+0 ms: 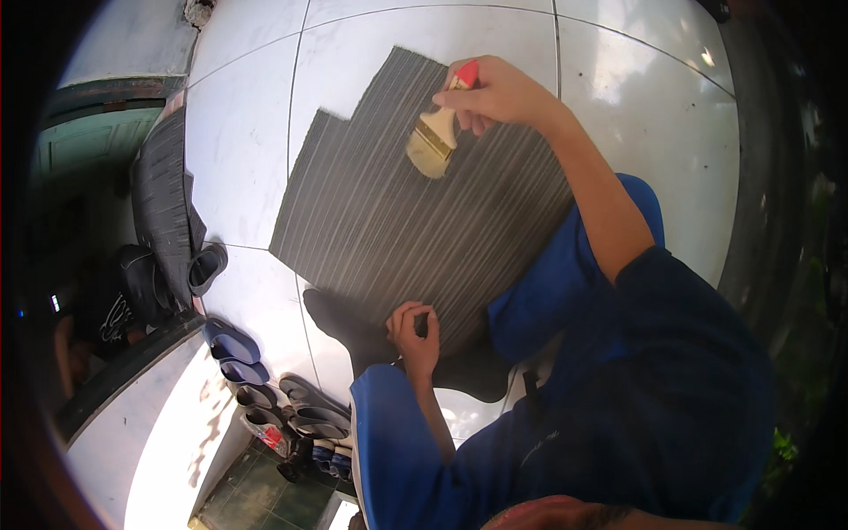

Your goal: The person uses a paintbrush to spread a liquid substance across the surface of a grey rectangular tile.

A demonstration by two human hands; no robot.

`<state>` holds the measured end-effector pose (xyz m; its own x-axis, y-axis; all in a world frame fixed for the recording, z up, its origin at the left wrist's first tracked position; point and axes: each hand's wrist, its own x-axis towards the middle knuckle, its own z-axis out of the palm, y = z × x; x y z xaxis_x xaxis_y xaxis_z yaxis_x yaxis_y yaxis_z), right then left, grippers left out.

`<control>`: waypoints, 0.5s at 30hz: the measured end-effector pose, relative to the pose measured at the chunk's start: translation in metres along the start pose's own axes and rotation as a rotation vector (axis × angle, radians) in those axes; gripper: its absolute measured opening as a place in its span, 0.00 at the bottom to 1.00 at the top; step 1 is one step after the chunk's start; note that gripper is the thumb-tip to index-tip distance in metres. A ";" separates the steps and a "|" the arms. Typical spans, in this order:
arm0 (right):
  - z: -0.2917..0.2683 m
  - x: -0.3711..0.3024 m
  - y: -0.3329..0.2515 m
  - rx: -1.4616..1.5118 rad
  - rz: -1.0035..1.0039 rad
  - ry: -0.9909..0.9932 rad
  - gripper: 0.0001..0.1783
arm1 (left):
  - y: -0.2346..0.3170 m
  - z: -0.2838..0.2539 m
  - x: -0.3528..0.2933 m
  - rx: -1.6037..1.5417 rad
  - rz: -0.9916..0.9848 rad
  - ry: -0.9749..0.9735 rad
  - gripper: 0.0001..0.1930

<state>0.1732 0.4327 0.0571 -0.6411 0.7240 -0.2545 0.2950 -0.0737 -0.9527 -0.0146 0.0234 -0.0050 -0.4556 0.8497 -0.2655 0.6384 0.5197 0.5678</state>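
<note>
A wide flat paintbrush (433, 144) with a pale wooden handle and a red end is in my right hand (495, 93), fingers closed round the handle. Its light bristles point down over a dark grey, finely striped mat (380, 203); I cannot tell whether they touch it. The mat has a stepped notch at its far left corner. At the mat's near edge rests my left hand (415, 338), its fingers loosely bent, with a gap between thumb and forefinger and nothing visible in it.
White tiles (238, 132) lie under the mat. To the left, another dark striped piece (163, 208) leans by a doorway. Several pairs of sandals, such as a blue pair (231, 340) and a grey pair (314, 406), stand at the lower left. My blue-trousered knees flank the mat's near side.
</note>
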 end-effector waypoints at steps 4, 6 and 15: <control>0.024 0.011 0.007 -0.115 0.034 -0.016 0.18 | -0.002 0.001 -0.001 -0.010 -0.019 -0.012 0.07; 0.011 0.019 0.023 -0.185 0.033 0.021 0.18 | 0.004 0.000 -0.002 0.054 0.002 -0.037 0.12; 0.048 0.021 0.049 -0.056 -0.196 -0.146 0.16 | 0.037 0.018 -0.013 0.363 0.121 -0.199 0.50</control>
<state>0.1402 0.4114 -0.0033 -0.7841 0.6140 -0.0906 0.1908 0.0995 -0.9766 0.0263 0.0330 0.0055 -0.2581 0.8888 -0.3788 0.8732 0.3823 0.3022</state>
